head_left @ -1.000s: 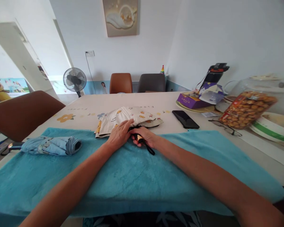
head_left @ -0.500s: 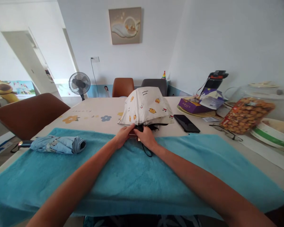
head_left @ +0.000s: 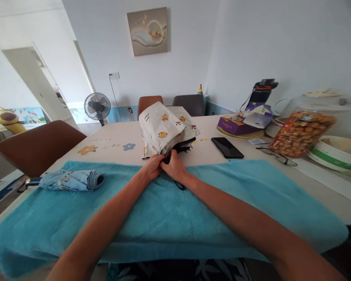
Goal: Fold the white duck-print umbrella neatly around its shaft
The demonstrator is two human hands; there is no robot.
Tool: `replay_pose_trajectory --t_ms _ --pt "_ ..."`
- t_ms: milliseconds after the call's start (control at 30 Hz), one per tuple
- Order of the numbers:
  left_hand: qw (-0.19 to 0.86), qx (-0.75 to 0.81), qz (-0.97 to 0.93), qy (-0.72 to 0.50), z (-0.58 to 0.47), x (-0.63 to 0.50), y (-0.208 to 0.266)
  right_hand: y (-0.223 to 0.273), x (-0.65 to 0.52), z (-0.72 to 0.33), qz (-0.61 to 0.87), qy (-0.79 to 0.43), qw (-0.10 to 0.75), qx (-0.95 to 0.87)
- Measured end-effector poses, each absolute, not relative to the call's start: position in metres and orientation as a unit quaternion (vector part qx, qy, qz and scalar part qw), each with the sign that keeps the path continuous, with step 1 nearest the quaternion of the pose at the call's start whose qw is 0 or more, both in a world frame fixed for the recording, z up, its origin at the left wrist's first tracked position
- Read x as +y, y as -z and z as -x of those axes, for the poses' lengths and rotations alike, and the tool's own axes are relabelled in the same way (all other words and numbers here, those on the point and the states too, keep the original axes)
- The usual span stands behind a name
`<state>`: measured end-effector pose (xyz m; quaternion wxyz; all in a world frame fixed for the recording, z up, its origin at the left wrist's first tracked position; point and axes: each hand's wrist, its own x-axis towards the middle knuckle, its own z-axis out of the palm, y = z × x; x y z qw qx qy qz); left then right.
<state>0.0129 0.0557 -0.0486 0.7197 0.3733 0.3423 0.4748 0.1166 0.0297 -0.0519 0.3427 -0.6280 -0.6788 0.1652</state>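
A white umbrella [head_left: 163, 127] with yellow duck prints is partly folded, its loose canopy pointing away from me over the table. My left hand [head_left: 153, 166] is closed on it at the near end, by the canopy's edge. Beside it, touching, my right hand [head_left: 174, 168] is closed round the dark part at the handle end. Most of the handle is hidden by my fingers; a black wrist strap hangs below. To the left, a rolled light blue umbrella [head_left: 71, 180] lies on the teal towel [head_left: 152, 218].
On the right are a black phone [head_left: 227, 148], eyeglasses [head_left: 276, 157], a purple box [head_left: 234, 125], a jar of nuts [head_left: 302, 132] and a white-green bowl [head_left: 337, 154]. Chairs surround the table, with a brown one [head_left: 41, 146] at left. A fan [head_left: 97, 106] stands behind.
The duck-print umbrella has turned, its canopy shifting left and showing different panels and more black underside at right. Both hands have moved slightly left and closer together. The view has shifted a little.
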Motion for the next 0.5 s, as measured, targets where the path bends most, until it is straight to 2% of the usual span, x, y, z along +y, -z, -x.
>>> replay_pose_trajectory --t_ms 100,233,500 --pt "0.719 0.362 -0.364 -0.469 -0.013 0.054 0.048 0.051 0.028 -0.114 0.634 -0.141 0.315 -0.693" --pt "0.730 0.353 -0.367 -0.456 -0.004 0.048 0.042 0.044 0.018 -0.120 0.607 -0.084 0.322 -0.722" --pt "0.691 0.415 -0.379 -0.456 0.005 0.034 0.039 0.004 0.023 -0.176 0.595 -0.016 0.531 -0.603"
